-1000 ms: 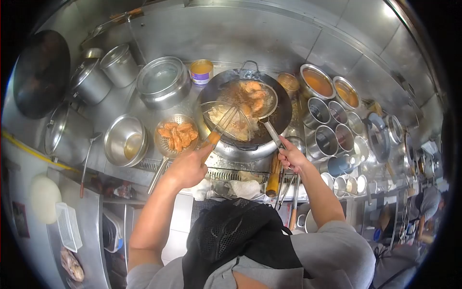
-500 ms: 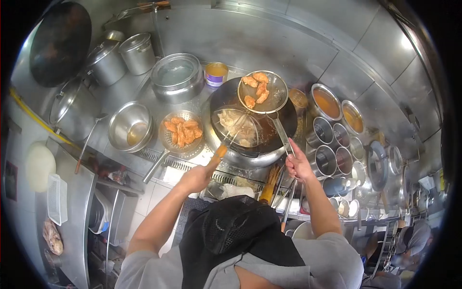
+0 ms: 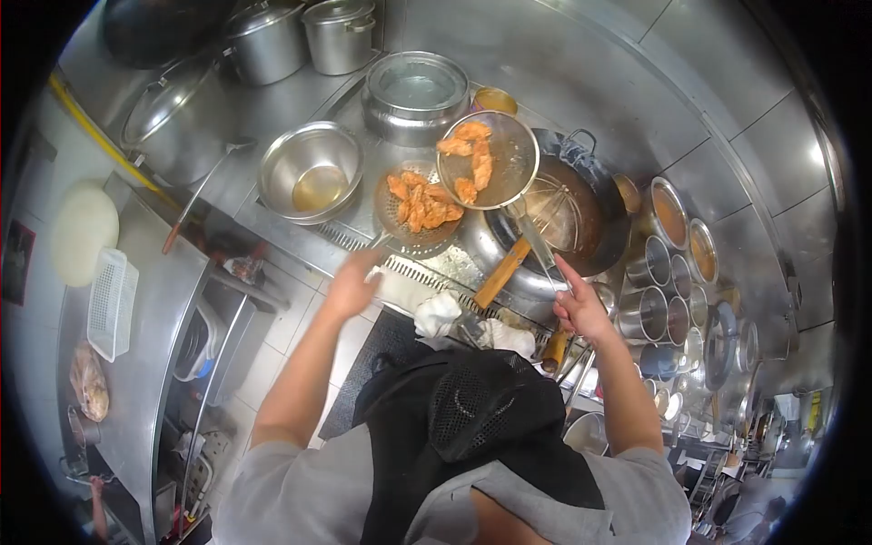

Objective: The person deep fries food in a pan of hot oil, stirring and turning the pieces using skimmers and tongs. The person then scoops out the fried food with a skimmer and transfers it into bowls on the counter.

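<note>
My right hand grips the handle of a round mesh strainer, which holds several orange-brown fried pieces. The strainer is raised over the gap between the wok and a perforated ladle. More fried pieces lie in that ladle. My left hand is closed around the ladle's handle, largely covering it. A wire skimmer rests in the wok, its wooden handle over the near rim and free of my hands.
A steel bowl with some yellowish liquid stands left of the ladle. Behind are a wide steel pot and a can. Steel containers line the right side. White cloths lie at the stove's front edge.
The strainer lifted the pieces out of the wok and moved left towards the ladle. My left hand let go of the skimmer and moved to the ladle's handle. The view has shifted left.
</note>
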Tool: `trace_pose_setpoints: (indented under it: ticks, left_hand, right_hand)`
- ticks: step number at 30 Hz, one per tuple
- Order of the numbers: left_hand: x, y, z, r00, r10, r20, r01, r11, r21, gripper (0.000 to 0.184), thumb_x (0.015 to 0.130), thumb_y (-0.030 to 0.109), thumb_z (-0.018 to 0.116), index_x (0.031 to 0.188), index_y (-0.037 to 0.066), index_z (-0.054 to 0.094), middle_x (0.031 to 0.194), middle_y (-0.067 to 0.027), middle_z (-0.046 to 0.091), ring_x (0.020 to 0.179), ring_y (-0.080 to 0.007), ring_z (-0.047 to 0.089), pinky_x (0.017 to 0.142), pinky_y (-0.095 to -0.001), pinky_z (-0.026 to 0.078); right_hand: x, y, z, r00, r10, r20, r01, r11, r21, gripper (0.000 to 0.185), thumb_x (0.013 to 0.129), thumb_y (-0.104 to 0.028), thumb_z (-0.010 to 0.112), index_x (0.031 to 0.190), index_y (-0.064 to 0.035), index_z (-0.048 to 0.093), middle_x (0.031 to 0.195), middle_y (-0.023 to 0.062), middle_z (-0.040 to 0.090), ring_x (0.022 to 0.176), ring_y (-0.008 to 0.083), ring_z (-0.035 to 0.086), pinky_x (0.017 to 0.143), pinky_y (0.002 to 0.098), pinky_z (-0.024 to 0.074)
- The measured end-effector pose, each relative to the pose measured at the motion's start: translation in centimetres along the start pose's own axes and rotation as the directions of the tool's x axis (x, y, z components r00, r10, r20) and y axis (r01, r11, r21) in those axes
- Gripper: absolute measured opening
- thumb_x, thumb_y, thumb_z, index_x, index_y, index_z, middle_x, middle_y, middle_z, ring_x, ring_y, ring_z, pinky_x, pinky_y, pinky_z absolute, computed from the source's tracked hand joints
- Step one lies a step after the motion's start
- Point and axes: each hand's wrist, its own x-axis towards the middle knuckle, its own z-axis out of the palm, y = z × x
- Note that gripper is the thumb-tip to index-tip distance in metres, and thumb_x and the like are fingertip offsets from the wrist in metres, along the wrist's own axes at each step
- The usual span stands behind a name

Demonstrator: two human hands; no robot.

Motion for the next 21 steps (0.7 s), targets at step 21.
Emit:
trace_pose_setpoints:
  ticks: [21]
  left_hand:
    - [-1.0,-12.1,2.3,0.823,-0.462,0.33,0.566,0.718,-0.406,0.067,0.089,0.017,0.069,0.15,0.01,0.039,0.107,-0.017,0.066,0.084,-0.0223,0.069,0.069,-0.0348,0.056]
  right_hand:
    - [0.4,-2.4,7.4,0.934,-0.211,-0.289,0.02,0.837,-0.547,0.073,0.093,0.001,0.045,0.159,-0.0219,0.023,0.079,0.0112,0.062,0.064,0.0166,0.056,0.064,0.0328,0.0489]
